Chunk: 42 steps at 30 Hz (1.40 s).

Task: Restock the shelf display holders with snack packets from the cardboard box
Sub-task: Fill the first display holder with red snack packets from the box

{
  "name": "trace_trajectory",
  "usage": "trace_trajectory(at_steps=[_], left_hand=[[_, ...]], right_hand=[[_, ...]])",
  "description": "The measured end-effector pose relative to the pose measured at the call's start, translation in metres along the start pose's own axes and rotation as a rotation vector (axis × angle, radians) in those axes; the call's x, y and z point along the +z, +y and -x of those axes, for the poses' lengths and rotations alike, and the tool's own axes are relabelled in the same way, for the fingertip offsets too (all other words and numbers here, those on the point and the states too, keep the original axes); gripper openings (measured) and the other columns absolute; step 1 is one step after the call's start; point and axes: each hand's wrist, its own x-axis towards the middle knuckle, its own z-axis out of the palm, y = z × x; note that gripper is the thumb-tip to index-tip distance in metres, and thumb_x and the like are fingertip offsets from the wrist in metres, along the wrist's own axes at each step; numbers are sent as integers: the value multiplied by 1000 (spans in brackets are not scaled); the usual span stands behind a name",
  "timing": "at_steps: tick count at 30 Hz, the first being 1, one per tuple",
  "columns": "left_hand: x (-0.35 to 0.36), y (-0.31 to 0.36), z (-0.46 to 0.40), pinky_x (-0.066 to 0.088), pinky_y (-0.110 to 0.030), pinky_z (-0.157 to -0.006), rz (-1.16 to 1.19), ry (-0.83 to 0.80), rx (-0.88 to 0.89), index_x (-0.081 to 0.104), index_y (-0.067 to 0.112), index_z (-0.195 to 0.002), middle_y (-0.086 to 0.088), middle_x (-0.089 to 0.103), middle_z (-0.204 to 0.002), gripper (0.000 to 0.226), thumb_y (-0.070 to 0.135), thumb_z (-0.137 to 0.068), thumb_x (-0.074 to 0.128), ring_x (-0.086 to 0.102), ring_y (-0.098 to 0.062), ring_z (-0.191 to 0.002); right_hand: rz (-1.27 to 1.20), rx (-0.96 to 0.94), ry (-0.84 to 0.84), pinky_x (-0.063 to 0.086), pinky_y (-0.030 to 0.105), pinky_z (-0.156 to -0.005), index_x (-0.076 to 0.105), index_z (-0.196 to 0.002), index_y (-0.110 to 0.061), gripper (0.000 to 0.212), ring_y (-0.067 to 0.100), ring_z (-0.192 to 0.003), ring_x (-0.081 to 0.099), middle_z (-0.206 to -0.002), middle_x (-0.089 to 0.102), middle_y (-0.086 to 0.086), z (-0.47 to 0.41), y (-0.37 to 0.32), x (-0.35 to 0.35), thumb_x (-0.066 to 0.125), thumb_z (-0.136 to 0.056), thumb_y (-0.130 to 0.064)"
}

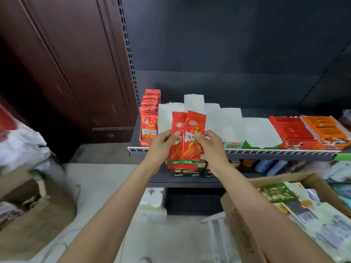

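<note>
Shelving (pixel 228 54) of dark metal fills the space ahead of me, its back panel bare above one shelf (pixel 266 155) edged with a pale wire rail. To my left stands a brown wooden cabinet (pixel 62 63). Down at my right sits the cardboard box (pixel 239 221), open, with assorted packets lying flat inside it. At my left, on the pale floor, sits another brown carton (pixel 38 215) with a white bag (pixel 22 145) above it.

Along the shelf runs a row of display holders. At the left end the red holder (pixel 147 143) stands filled with red snack packets (pixel 149 128) upright in a file running back. Next to it the white holders (pixel 224 122) show only their pale insides. Further right lie a red tray (pixel 292 131) and an orange tray (pixel 326 130), touching side by side.

Between my hands, raised in front of the shelf rail, I hold two red packets (pixel 187 141), upright and overlapping, the right one in front. My left hand (pixel 161 147) grips their left edge, thumb pressed on the front face. My right hand (pixel 212 147) pinches the right edge, fingers curled round it. Both packets hang just before the white holders, not yet in any of them.
</note>
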Motion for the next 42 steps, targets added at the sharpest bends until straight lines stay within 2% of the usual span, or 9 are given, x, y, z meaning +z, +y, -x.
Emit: trace_trajectory(at_steps=[7,13,17,21,25,27,31,36,42], left_hand=[[-120,-1,-63,57,-30,-79,-44,81,60,58,21,-102,5,69,-99,16,9,-92,58,67,-9,-91],[-148,-5,-112,51,-40,-94,-75,83,5,55,20,-105,4,65,-104,13,14,-94,57,64,-17,-101],[-149,-9,-125,49,-30,-91,-340,13,39,54,16,-119,3,64,-114,40,23,-84,71,61,-10,-99],[-150,-19,-132,47,-27,-89,-498,17,107,57,11,-120,2,66,-111,37,18,-85,69,59,-8,-93],[-156,-35,-137,49,-40,-95,-640,-88,111,56,12,-122,-4,66,-116,40,18,-85,69,61,-20,-106],[-159,-39,-137,49,-31,-92,-647,-104,126,48,13,-127,0,62,-118,49,15,-84,71,58,-13,-106],[-163,-38,-131,45,-23,-92,-574,-26,247,34,29,-139,8,52,-127,69,14,-83,71,51,-5,-111],[-165,-39,-132,50,-36,-97,-790,-51,313,46,23,-136,0,51,-128,50,18,-89,64,53,-15,-115],[-164,-36,-131,44,-36,-99,-1043,-75,280,44,23,-140,-3,49,-132,49,19,-93,59,43,-20,-123]], right_hand=[[-39,-11,-1,53,37,-87,44,-113,-18,20,13,-97,63,-111,61,1,-55,-14,122,53,-96,-21],[24,-117,65,52,30,-86,46,-112,-18,22,10,-102,62,-114,62,-1,-86,-6,166,57,-93,-15],[150,-198,107,49,21,-88,48,-114,-15,23,5,-102,59,-110,61,-8,-100,4,168,58,-93,-14],[361,-235,82,41,7,-82,50,-117,-15,27,-3,-98,54,-108,58,-14,-106,16,163,59,-92,-19],[675,-254,70,48,22,-86,47,-117,-18,34,8,-101,56,-115,61,-3,-110,25,157,64,-88,-29],[720,-239,72,50,27,-85,41,-122,-20,46,9,-93,57,-117,60,-1,-110,24,156,67,-86,-31],[665,-230,-1,40,10,-70,30,-138,-25,66,2,-75,55,-111,54,-12,-109,15,156,68,-84,-28],[635,-304,18,38,6,-76,45,-134,-22,46,2,-85,53,-125,57,-4,-108,15,159,59,-91,-27],[692,-214,-3,49,26,-84,54,-118,-12,28,7,-92,56,-119,62,4,-107,5,165,55,-94,-25]])
